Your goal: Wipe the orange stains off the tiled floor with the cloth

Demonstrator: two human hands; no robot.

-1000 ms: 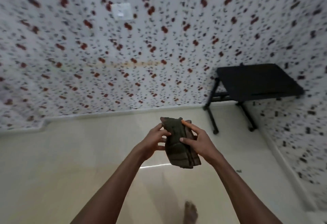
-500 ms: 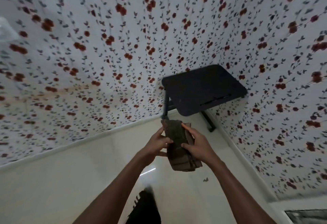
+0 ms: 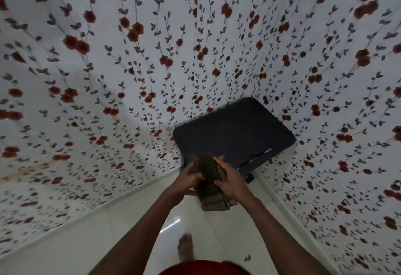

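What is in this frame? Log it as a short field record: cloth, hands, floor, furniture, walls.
cloth: dark, folded, held up in the air
left hand: grips the cloth's left edge
right hand: grips its right side, fingers over the front
floor: pale glossy tile, no orange stain visible here
foot: bare, on the floor below the hands
table: black, low, in the corner beyond the cloth
walls: white with red flower print

Both forearms stretched forward from the near edge, converging toward the middle. Left hand (image 3: 188, 179) with fingers curled inward, thumb raised, gripping from the left. Right hand (image 3: 230, 180) opposite, fingers spread and bent, clasping from the right. One bare foot (image 3: 185, 246) planted below, between the arms.
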